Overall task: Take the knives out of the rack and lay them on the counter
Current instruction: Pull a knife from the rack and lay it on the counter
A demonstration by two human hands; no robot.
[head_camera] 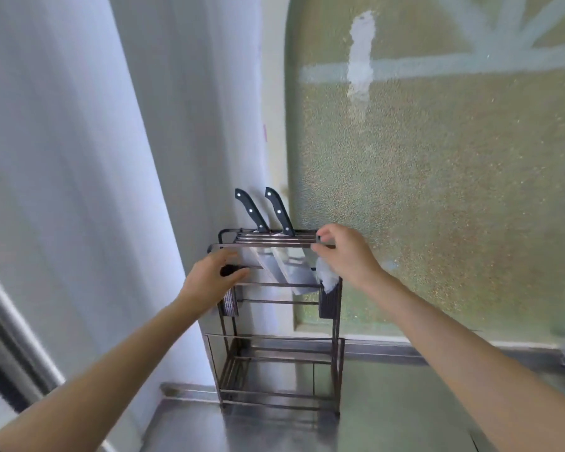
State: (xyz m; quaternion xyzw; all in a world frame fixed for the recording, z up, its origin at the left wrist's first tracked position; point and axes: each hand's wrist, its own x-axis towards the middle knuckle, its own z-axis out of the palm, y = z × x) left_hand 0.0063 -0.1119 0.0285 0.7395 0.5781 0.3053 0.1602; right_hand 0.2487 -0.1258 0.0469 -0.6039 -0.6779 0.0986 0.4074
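A dark wire rack (276,344) stands on the steel counter (388,415) against the wall. Two knives sit in its top slots, blades down and black riveted handles sticking up: the left knife (251,210) and the right knife (279,210). Their broad steel blades (289,272) show through the rack's front. My left hand (214,278) is at the rack's upper left side, fingers curled near a dark part there. My right hand (344,252) pinches the top rail at the rack's right corner. Neither hand touches a knife handle.
A frosted green window pane (437,190) fills the wall behind and to the right. A pale wall or curtain (79,190) runs along the left. A crumpled clear plastic piece (327,277) sits in the rack's right side holder. Bare counter lies right of the rack.
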